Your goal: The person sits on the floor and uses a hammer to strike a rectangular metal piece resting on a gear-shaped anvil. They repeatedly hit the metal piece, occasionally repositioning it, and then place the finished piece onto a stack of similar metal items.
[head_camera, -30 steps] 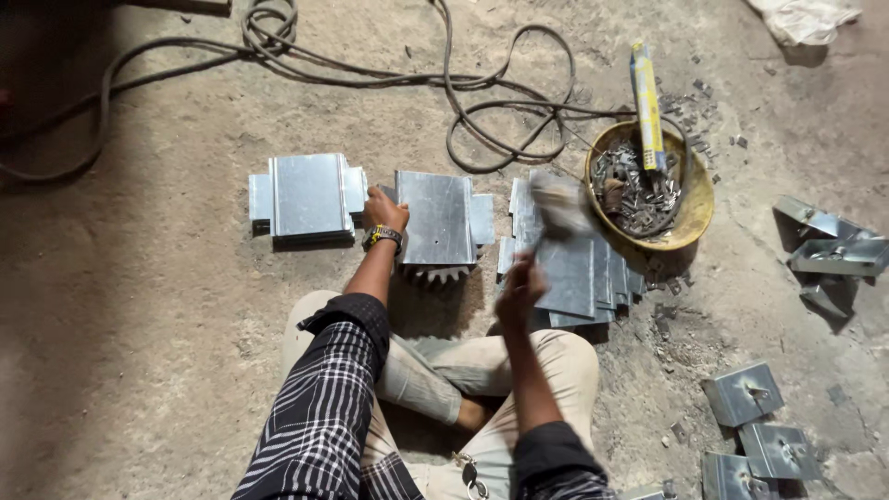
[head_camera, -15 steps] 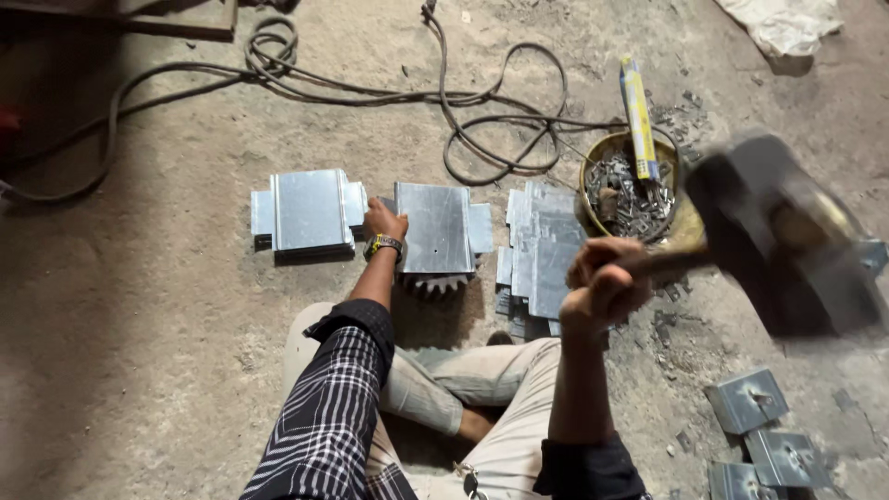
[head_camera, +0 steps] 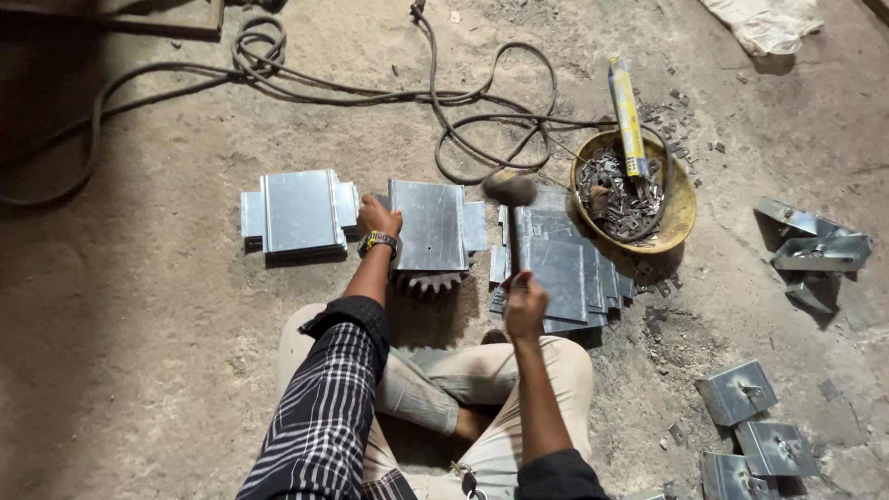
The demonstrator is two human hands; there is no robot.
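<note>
Item: long yellow printed package (head_camera: 628,116), lying across a yellow bowl (head_camera: 681,218) of metal scraps, upper right. Left hand (head_camera: 378,217) rested flat on the left edge of a folded metal sheet piece (head_camera: 428,225), which sat on a toothed gear (head_camera: 428,280). Right hand (head_camera: 524,301) was clamped on a hammer (head_camera: 510,193), head raised just right of the piece. Stack of sheets (head_camera: 565,268) beside; another piece (head_camera: 298,211) to the left. Surface: dusty concrete floor (head_camera: 139,370), black cable (head_camera: 370,91) looped across.
</note>
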